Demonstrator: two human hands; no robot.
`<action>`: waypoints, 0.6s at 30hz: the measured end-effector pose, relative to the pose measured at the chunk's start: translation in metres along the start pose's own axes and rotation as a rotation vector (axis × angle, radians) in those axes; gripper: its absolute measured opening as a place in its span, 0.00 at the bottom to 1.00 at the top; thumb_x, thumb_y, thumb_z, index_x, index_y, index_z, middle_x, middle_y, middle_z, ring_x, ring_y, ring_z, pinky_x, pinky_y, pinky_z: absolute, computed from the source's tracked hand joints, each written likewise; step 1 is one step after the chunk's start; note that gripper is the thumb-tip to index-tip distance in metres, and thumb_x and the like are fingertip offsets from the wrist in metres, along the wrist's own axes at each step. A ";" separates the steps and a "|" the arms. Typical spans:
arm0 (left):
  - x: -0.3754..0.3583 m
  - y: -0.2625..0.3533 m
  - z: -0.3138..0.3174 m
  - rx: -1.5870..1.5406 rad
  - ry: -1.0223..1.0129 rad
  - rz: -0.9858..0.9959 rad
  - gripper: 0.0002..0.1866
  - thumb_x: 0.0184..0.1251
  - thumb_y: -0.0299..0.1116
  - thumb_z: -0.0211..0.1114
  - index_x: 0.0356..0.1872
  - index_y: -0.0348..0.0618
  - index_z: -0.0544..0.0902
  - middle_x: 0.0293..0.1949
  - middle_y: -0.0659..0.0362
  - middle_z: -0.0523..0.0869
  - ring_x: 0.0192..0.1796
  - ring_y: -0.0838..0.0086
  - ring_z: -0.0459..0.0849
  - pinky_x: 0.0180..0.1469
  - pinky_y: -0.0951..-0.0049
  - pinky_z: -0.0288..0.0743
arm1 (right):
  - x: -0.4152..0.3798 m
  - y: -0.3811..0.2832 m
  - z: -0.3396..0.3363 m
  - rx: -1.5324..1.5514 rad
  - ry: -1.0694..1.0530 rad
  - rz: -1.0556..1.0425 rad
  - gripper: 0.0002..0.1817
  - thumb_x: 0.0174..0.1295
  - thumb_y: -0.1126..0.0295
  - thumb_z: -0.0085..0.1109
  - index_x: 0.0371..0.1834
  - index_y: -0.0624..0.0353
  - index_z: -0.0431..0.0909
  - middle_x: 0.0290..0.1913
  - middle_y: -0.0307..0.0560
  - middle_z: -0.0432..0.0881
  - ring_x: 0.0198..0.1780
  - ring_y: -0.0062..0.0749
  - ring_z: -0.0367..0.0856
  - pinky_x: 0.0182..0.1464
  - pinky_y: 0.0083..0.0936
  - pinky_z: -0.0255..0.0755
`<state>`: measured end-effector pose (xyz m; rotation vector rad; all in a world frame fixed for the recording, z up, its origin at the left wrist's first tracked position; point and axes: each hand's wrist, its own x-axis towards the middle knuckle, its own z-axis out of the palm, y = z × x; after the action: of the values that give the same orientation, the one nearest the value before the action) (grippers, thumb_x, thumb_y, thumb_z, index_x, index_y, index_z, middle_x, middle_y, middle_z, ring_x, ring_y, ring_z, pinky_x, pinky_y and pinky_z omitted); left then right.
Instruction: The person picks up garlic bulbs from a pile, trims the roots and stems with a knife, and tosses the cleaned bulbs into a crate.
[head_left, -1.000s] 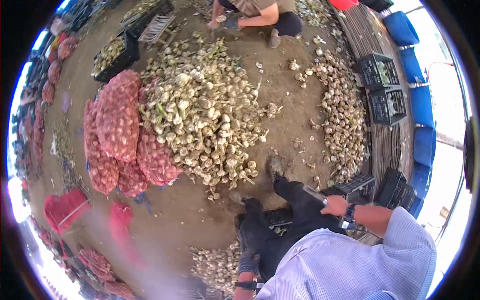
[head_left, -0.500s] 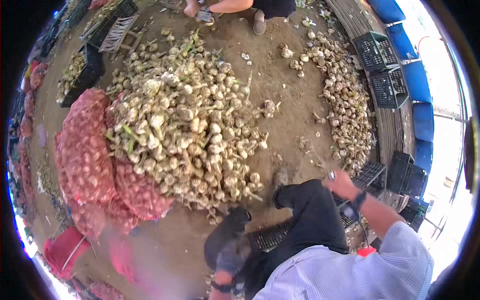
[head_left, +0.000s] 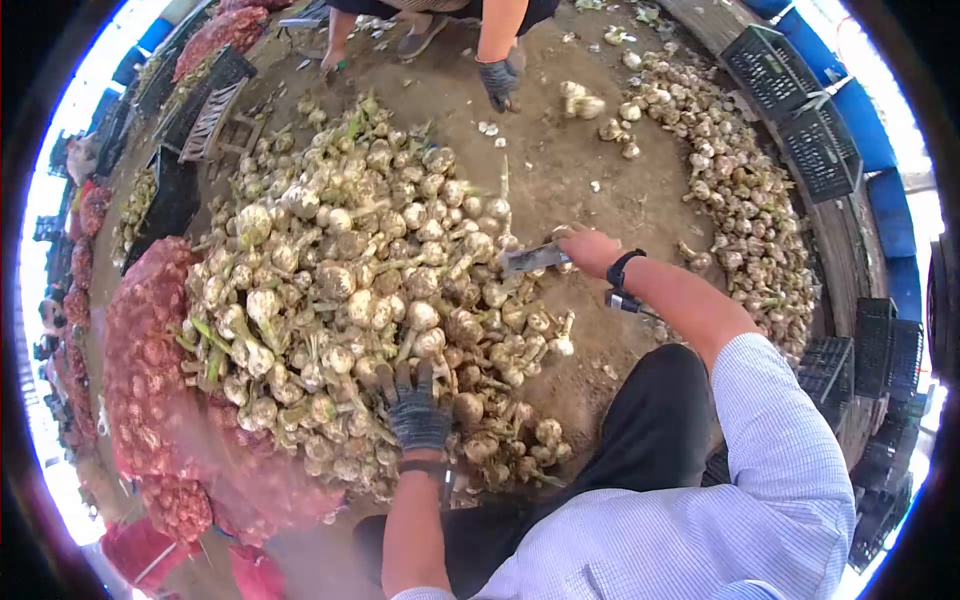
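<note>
A large heap of garlic bulbs with stalks lies on the ground in front of me. My left hand, in a dark grey glove, rests on the near side of the heap with its fingers spread over the bulbs. No bulb is visibly gripped in it. My right hand is bare and closed on the handle of a knife. The wide flat blade points left over the heap's right edge, beside some bulbs.
Red mesh sacks of garlic stand left of the heap. A second garlic pile lies at right, beside black crates. Across from me a co-worker crouches, one gloved hand lowered. A small wooden stool stands at far left.
My left hand has come up from beside my leg onto the heap. My right hand has moved forward and left from near my knee, bringing the knife to the heap. The co-worker's hands have moved apart.
</note>
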<state>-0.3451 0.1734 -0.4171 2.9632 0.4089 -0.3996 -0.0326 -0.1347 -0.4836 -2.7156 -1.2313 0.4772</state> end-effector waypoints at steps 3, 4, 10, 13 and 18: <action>0.002 0.018 -0.011 0.095 0.029 -0.051 0.45 0.49 0.49 0.75 0.70 0.52 0.66 0.72 0.48 0.58 0.76 0.49 0.46 0.75 0.53 0.51 | -0.005 -0.005 0.005 -0.045 -0.031 0.018 0.14 0.52 0.77 0.57 0.44 0.59 0.77 0.48 0.54 0.78 0.50 0.51 0.79 0.51 0.39 0.75; 0.003 0.020 -0.015 0.085 -0.004 -0.072 0.45 0.49 0.49 0.75 0.70 0.52 0.65 0.72 0.48 0.58 0.76 0.49 0.45 0.75 0.52 0.50 | -0.010 -0.004 0.013 0.010 -0.020 0.050 0.14 0.52 0.76 0.58 0.43 0.59 0.77 0.46 0.54 0.79 0.48 0.51 0.80 0.50 0.39 0.76; 0.006 0.036 -0.049 0.045 -0.137 -0.115 0.49 0.45 0.53 0.76 0.71 0.50 0.64 0.71 0.47 0.58 0.77 0.50 0.43 0.74 0.48 0.46 | -0.062 -0.038 -0.050 0.473 -0.417 0.126 0.15 0.57 0.61 0.65 0.35 0.61 0.76 0.34 0.50 0.82 0.36 0.36 0.82 0.36 0.34 0.77; -0.010 0.073 -0.069 -0.194 0.211 0.112 0.51 0.41 0.49 0.77 0.70 0.47 0.63 0.69 0.42 0.60 0.73 0.46 0.52 0.74 0.49 0.45 | -0.084 -0.078 -0.079 1.032 -0.439 0.151 0.19 0.62 0.55 0.63 0.42 0.63 0.77 0.30 0.41 0.81 0.29 0.21 0.78 0.28 0.24 0.72; -0.037 0.134 -0.079 -0.871 0.297 0.268 0.41 0.43 0.46 0.78 0.60 0.41 0.72 0.58 0.46 0.74 0.62 0.52 0.71 0.64 0.54 0.65 | -0.105 -0.178 -0.148 1.468 -0.556 0.186 0.21 0.64 0.53 0.61 0.40 0.63 0.78 0.29 0.38 0.80 0.27 0.16 0.76 0.24 0.21 0.70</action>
<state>-0.3227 0.0489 -0.3196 2.1636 0.1419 0.2153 -0.1747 -0.0929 -0.2776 -1.4039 -0.2937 1.4604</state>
